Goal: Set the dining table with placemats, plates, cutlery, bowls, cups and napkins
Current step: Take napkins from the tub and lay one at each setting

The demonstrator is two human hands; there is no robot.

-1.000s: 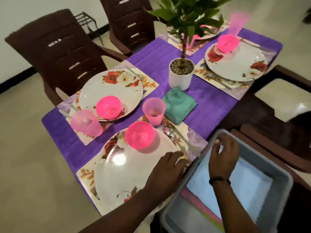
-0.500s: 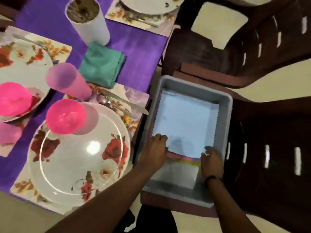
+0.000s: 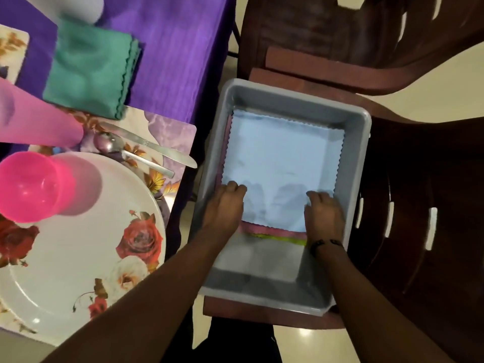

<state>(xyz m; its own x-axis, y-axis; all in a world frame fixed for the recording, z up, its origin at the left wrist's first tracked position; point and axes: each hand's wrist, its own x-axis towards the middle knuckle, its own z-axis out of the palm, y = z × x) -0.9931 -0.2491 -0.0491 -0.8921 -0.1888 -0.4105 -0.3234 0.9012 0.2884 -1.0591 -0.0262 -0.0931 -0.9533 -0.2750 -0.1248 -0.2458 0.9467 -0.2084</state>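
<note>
Grip: left hand (image 3: 225, 205) and right hand (image 3: 323, 213), fingers curled onto the pale blue napkin (image 3: 282, 163) atop the stack inside the grey tub (image 3: 353, 163); judged light, limp, best pinched at near corners.

Both forearms are bare from the lower frame edge to the wrists; no sleeve is visible on either arm. The right wrist carries a thin dark bracelet (image 3: 326, 243) with a beaded or braided look, its detail blurred; it sits directly behind the right hand (image 3: 323, 213), whereas the left hand (image 3: 224, 208) and the left wrist behind it carry no band, ring or watch that can be made out. Below the bracelet and between the two forearms, a dark garment (image 3: 235, 341) covers the lower body; its type cannot be determined.
</note>
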